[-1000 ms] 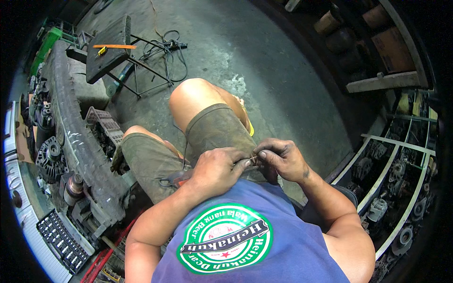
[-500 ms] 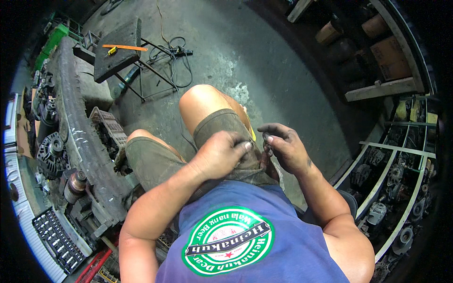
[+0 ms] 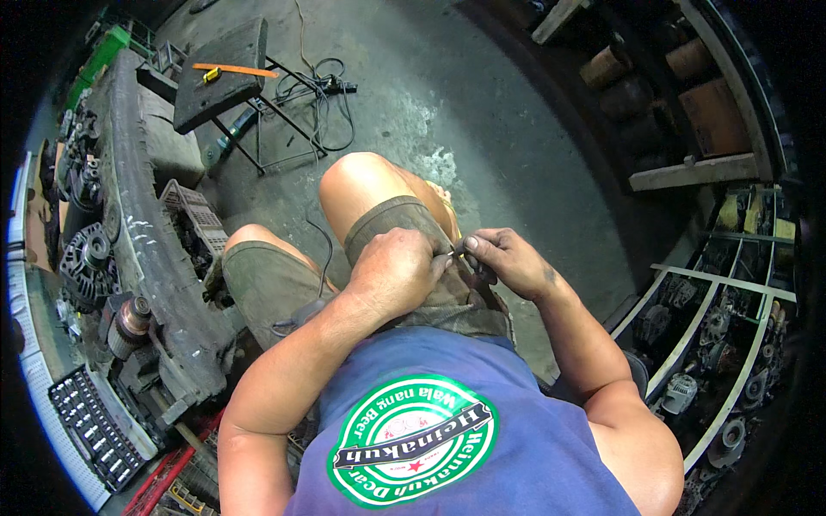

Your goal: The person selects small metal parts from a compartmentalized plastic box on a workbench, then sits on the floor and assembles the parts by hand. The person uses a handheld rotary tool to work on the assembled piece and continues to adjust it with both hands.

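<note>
Above my lap, my left hand (image 3: 394, 271) and my right hand (image 3: 509, 261) have come close together. The thumb and finger of my right hand pinch a small dark piece (image 3: 459, 253), its kind too small to make out. My left hand is closed, its thumb tip beside that piece; whatever its curled fingers hold is hidden. The fingertips of both hands are blackened. Under the hands lie my dark green shorts (image 3: 275, 279). A dark cable (image 3: 327, 249) runs down between my legs, past my left forearm.
On the left stands a workbench (image 3: 142, 232) with alternator parts (image 3: 89, 258) and a socket set (image 3: 99, 426). Ahead, a stool (image 3: 225, 73) carries an orange strip (image 3: 234, 70); a coiled cord (image 3: 331, 107) lies beside it. A metal rack (image 3: 727, 279) with parts is on the right.
My right hand has moved left and its fingers have closed in toward my left hand. The hands were apart before. The cable between my legs has shifted left.
</note>
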`<action>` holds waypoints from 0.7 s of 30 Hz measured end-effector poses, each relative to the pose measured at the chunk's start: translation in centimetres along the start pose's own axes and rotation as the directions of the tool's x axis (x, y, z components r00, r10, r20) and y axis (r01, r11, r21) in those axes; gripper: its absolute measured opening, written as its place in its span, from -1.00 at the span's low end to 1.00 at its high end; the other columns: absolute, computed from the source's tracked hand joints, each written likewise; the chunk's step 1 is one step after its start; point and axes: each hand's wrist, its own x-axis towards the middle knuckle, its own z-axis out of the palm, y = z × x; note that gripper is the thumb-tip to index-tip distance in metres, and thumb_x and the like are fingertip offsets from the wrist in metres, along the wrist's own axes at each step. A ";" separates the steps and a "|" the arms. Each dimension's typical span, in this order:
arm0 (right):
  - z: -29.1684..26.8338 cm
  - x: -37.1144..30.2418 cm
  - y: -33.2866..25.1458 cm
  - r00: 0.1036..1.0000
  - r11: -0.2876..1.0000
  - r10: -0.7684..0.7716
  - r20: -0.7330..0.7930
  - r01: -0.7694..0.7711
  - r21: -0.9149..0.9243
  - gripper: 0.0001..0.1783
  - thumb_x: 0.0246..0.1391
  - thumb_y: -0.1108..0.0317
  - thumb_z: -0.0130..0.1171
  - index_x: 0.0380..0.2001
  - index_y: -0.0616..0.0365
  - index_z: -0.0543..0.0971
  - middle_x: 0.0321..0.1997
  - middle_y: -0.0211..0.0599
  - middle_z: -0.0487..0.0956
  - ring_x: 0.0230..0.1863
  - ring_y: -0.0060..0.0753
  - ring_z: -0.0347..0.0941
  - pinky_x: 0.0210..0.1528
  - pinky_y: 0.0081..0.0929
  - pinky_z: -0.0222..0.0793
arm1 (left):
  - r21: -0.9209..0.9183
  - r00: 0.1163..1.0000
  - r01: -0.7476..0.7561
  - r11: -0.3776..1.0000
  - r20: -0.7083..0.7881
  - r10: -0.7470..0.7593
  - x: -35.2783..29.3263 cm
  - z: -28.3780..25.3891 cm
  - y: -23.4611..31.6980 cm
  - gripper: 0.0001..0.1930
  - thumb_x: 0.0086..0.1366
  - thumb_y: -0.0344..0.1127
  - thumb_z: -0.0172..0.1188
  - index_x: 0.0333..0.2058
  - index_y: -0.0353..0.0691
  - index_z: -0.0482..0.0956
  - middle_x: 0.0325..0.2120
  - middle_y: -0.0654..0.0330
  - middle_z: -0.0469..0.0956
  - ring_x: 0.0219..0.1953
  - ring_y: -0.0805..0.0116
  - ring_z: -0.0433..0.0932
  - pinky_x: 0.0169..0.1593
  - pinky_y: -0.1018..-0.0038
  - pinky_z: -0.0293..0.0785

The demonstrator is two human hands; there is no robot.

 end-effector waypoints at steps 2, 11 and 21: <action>-0.1 -0.2 0.6 0.999 1.000 -0.001 0.038 0.001 -0.004 -0.49 0.53 0.00 0.23 0.04 0.34 0.74 -0.16 -0.33 0.75 -0.14 -0.51 0.58 0.01 -0.38 0.56 | 0.073 1.000 0.018 0.997 -0.010 -0.018 0.2 0.4 0.0 -0.63 0.42 -0.01 0.36 -0.23 -0.26 0.83 -0.30 -0.18 0.77 -0.19 -0.25 0.78 -0.03 -0.03 0.70; 0.2 1.1 2.4 0.993 0.983 0.107 0.049 -0.112 0.143 -0.47 0.45 0.01 0.33 0.20 0.25 0.69 -0.25 -0.44 0.68 -0.29 -0.61 0.49 -0.22 -0.56 0.42 | 0.192 0.996 0.036 0.981 0.076 -0.052 1.0 0.3 0.4 -0.82 0.31 -0.35 0.33 -0.23 -0.31 0.83 -0.20 -0.15 0.81 -0.09 -0.10 0.84 -0.02 0.09 0.78; 1.0 0.4 2.2 0.994 0.949 0.035 0.106 -0.066 0.308 -0.50 0.38 0.22 0.40 0.25 0.29 0.65 -0.13 -0.41 0.71 -0.20 -0.61 0.55 -0.11 -0.57 0.50 | 0.163 0.993 0.048 0.985 0.101 -0.065 0.4 0.4 0.7 -0.80 0.31 -0.35 0.32 -0.20 -0.33 0.82 -0.19 -0.15 0.81 -0.08 -0.11 0.84 -0.01 0.08 0.78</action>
